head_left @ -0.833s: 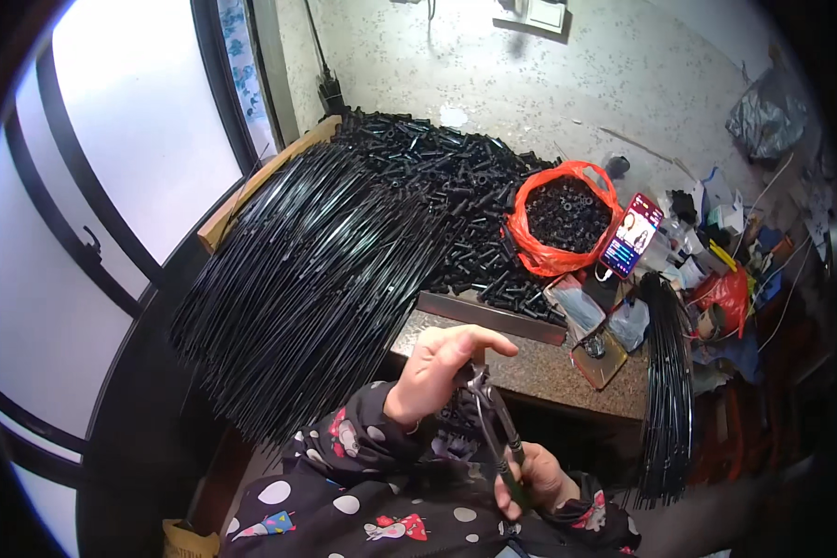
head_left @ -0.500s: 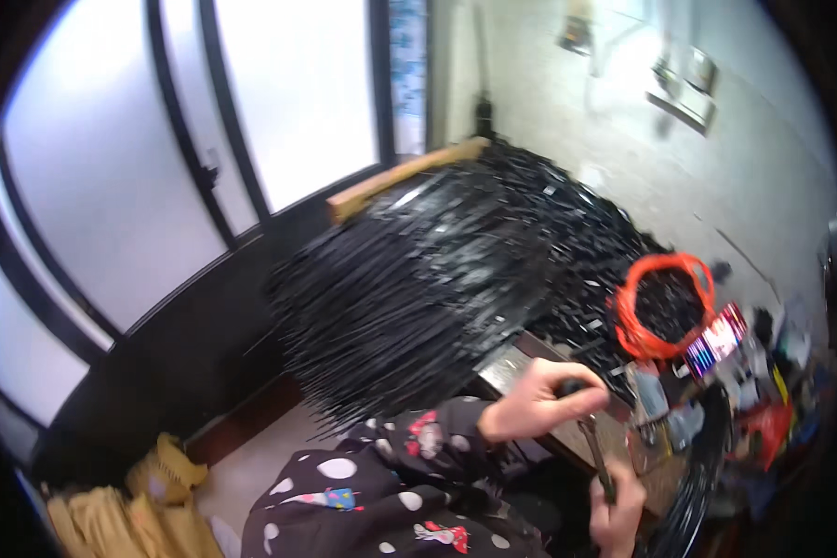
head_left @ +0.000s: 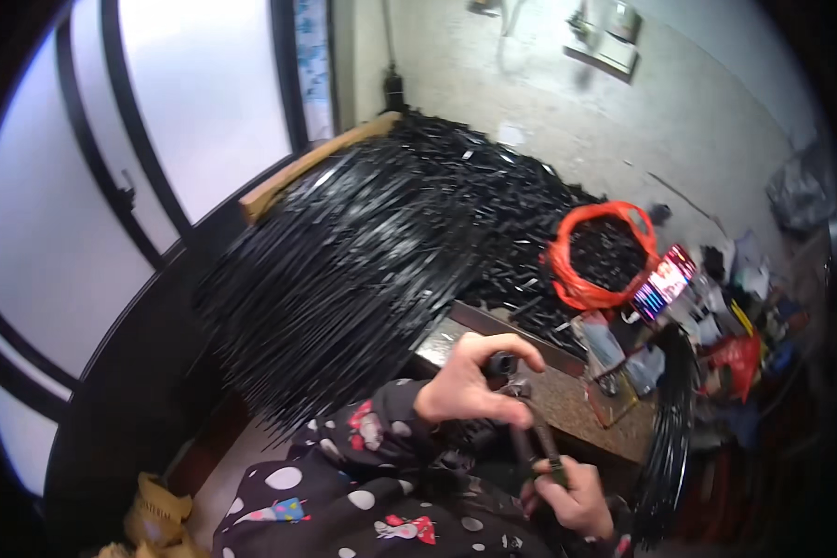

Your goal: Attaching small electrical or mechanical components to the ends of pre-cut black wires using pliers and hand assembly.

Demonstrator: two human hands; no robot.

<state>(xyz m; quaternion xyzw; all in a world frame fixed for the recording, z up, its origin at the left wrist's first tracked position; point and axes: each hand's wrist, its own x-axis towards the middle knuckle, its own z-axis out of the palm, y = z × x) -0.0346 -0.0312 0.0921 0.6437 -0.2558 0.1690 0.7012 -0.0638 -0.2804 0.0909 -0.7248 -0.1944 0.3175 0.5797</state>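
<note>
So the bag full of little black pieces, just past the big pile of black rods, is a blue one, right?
Not quite. The head view shows the bag is orange-red, not blue. The rest holds: it is full of little black pieces and sits just past the big pile of black rods.

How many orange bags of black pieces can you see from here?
1: the orange bag sits open right of the big bundle of black strips, beyond the left hand and right hand. Clutter at right may hide others.
</note>
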